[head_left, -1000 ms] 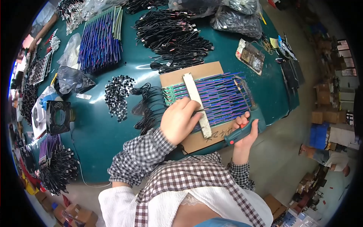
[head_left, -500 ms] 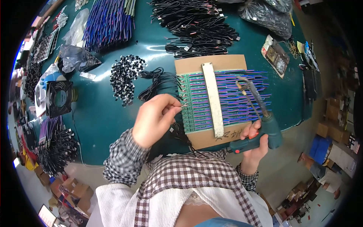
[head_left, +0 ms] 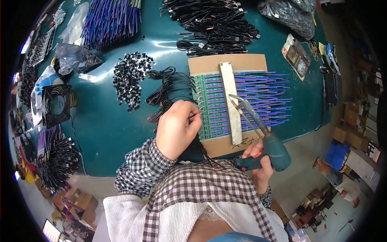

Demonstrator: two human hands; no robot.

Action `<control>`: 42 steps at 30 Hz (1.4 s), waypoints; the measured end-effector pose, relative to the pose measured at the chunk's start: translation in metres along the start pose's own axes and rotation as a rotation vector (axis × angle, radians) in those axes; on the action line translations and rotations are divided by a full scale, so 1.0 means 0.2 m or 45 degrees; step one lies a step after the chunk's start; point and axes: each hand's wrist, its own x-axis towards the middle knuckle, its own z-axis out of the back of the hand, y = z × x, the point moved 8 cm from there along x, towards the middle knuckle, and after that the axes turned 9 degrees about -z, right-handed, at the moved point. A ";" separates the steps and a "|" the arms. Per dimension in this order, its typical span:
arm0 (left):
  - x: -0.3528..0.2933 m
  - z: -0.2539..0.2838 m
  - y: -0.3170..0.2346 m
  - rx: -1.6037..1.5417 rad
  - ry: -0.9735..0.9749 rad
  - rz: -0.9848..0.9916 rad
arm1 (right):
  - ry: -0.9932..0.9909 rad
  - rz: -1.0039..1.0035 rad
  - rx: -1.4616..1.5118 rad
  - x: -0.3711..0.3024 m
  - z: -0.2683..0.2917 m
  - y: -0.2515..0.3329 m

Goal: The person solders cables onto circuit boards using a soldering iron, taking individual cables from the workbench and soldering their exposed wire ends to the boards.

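My left hand (head_left: pixel 179 129) is closed in a pinch at the left edge of a row of small green circuit boards (head_left: pixel 204 109). Its fingertips are turned away, so whatever they hold is hidden; black cables (head_left: pixel 163 90) lie just beyond and under it. My right hand (head_left: pixel 260 161) grips a green soldering gun (head_left: pixel 274 151) by its handle. The gun's metal tip points up and left, over a whitish bar (head_left: pixel 229 109) that lies across the boards. Blue and purple wires (head_left: pixel 262 97) run from the boards to the right. Brown cardboard (head_left: pixel 225 61) lies beneath them.
Small black-and-silver connectors (head_left: pixel 131 78) lie in a pile at left. Bundles of black cables (head_left: pixel 213 28) and blue-purple wires (head_left: pixel 111 24) lie at the back. A black fan (head_left: pixel 57 105) stands at far left. A soiled shallow tray (head_left: pixel 296 56) rests at right.
The soldering gun has moved left, its tip passing from the wires to over the whitish bar. My left hand has shifted slightly right and turned, hiding its fingertips.
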 end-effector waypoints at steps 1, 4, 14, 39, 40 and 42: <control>0.00 0.00 0.01 0.002 0.000 0.004 | 0.002 -0.003 0.002 -0.01 0.00 0.00; 0.01 -0.01 0.01 0.084 0.016 -0.025 | -0.008 -0.080 -0.003 -0.04 -0.03 -0.03; 0.02 -0.04 0.03 0.076 0.035 -0.013 | -0.047 -0.148 -0.205 -0.09 -0.04 -0.05; 0.04 -0.05 0.07 -0.012 0.067 0.080 | -0.101 -0.143 -0.507 -0.10 -0.02 -0.09; 0.04 -0.05 0.06 -0.014 0.069 0.080 | -0.103 -0.144 -0.508 -0.10 -0.02 -0.09; 0.04 -0.04 0.06 -0.018 0.069 0.066 | -0.068 -0.103 -0.649 -0.10 -0.03 -0.08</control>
